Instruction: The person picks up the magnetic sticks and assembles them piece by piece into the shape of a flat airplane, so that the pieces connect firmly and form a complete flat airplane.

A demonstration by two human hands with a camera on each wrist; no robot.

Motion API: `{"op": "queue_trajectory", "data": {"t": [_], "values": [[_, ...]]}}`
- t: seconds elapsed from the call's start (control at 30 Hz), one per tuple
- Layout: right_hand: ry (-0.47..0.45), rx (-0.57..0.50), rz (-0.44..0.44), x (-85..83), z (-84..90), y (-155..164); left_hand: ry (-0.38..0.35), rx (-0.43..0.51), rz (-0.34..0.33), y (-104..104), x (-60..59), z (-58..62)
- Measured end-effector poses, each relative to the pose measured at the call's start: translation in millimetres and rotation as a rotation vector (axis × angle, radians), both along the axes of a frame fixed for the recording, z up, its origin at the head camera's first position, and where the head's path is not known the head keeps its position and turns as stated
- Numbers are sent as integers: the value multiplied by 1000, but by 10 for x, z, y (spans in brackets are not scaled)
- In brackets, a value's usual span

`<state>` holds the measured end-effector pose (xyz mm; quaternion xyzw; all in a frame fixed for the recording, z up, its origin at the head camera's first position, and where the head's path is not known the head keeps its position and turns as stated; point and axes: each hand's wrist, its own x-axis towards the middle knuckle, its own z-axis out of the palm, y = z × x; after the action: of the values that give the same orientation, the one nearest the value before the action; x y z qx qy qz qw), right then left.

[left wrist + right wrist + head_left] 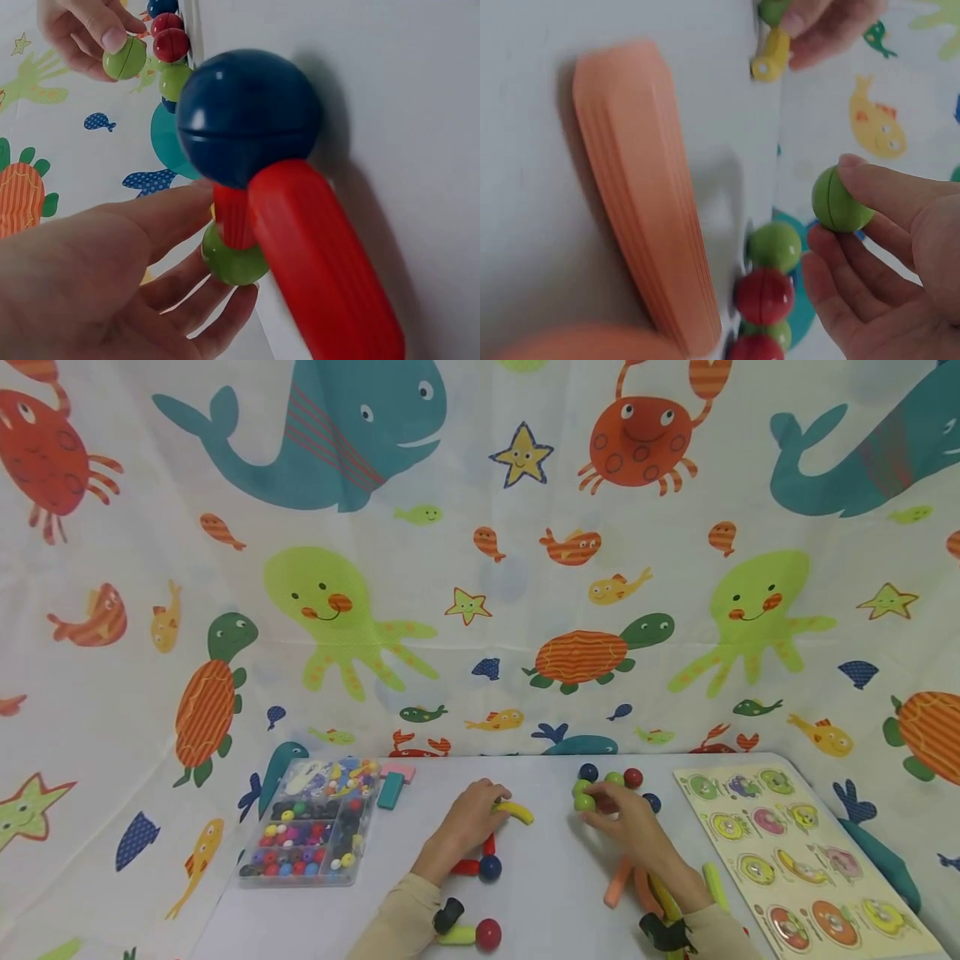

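On white tabletop [540, 893], my left hand [471, 820] grips yellow curved plastic rod [517, 812]; right hand [626, 820] pinches green plastic ball [584, 802] beside ball cluster [609, 778]. Build barely begun, loose rods remain.

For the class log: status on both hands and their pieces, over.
Left hand holds yellow stick with a green ball on it. Right hand pinches green ball. Loose balls beside it; nothing blocking.
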<state>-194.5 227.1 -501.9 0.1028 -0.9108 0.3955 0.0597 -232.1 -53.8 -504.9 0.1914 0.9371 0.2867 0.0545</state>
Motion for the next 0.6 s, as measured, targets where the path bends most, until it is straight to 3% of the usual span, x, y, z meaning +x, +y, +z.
{"op": "queue_trajectory", "data": {"t": [0.33, 0.6], "values": [[-91, -35, 13, -10, -58, -332, 77, -95, 22, 63, -26, -63], [-111, -52, 50, -38, -132, -471, 79, -76, 52, 65, -42, -97]]}}
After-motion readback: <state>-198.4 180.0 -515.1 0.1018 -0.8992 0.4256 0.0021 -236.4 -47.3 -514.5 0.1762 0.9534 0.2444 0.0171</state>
